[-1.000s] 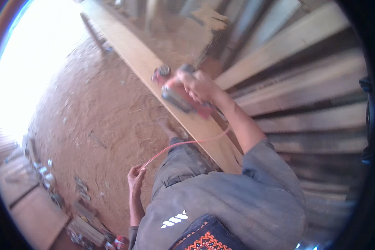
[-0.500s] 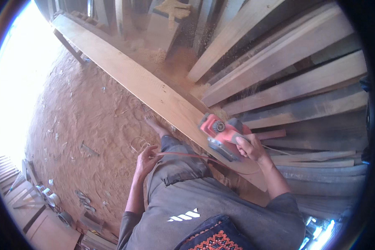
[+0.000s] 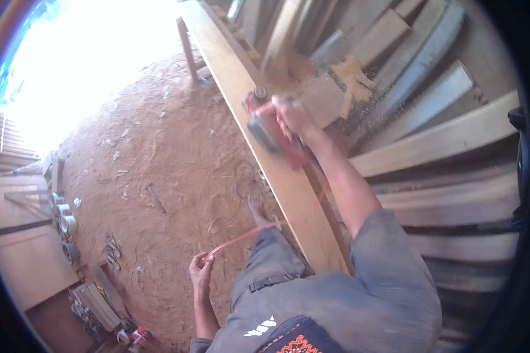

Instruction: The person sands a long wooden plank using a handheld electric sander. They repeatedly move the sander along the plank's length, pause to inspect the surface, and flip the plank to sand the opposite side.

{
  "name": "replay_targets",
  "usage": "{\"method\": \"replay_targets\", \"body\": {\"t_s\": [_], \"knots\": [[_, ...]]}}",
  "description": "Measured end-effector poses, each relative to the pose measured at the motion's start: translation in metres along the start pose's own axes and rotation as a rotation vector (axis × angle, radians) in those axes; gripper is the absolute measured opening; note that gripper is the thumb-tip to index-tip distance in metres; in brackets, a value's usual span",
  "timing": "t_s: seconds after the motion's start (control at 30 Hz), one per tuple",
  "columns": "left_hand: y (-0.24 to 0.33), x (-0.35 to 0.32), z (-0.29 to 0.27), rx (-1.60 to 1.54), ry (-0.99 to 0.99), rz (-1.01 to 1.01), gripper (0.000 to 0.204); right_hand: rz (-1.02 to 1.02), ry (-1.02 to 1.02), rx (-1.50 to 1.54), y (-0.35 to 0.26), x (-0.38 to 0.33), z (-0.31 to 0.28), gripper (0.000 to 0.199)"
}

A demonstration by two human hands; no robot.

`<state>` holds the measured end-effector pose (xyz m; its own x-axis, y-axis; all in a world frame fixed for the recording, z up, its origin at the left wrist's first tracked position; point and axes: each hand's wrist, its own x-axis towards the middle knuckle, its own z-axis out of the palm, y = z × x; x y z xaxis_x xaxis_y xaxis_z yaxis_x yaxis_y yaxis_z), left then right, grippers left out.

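Note:
My right hand (image 3: 294, 120) is wrapped round the handle of a red electric hand planer (image 3: 272, 132), which rests on a long pale wooden plank (image 3: 315, 217). Motion blurs both the hand and the tool. Out to the left, away from the plank, my left hand (image 3: 202, 267) pinches a thin reddish cable (image 3: 235, 240). From there the cable runs over my leg toward the plank. The plank stretches from beside my waist up to the far end, where a wooden trestle leg (image 3: 186, 50) shows under it.
Stacked boards (image 3: 453, 200) lie along the right side. Wood shavings (image 3: 354, 82) heap on timber beyond the planer. Brown dirt floor (image 3: 159, 153) spreads to the left, with a pair of sandals (image 3: 112, 252), paint cans (image 3: 68, 222) and wooden panels (image 3: 32, 265) at its edge.
My right hand has pushed the planer forward along the plank, away from my body. My left hand still grips the cable, now lower and apart from my leg. The whole view has turned.

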<state>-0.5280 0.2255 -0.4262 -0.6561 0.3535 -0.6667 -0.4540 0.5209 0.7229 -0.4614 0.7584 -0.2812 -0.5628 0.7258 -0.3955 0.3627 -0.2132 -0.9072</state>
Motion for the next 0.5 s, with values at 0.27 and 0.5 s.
{"method": "replay_targets", "body": {"t_s": [0.27, 0.5], "knots": [[0.002, -0.006, 0.006, -0.069, -0.021, 0.026, 0.035, 0.064, 0.011, -0.043, -0.027, 0.055, 0.022, 0.056], [-0.029, 0.034, -0.011, 0.374, -0.200, -0.015, 0.046, 0.150, 0.019, -0.109, 0.090, -0.253, -0.025, 0.061]]}}
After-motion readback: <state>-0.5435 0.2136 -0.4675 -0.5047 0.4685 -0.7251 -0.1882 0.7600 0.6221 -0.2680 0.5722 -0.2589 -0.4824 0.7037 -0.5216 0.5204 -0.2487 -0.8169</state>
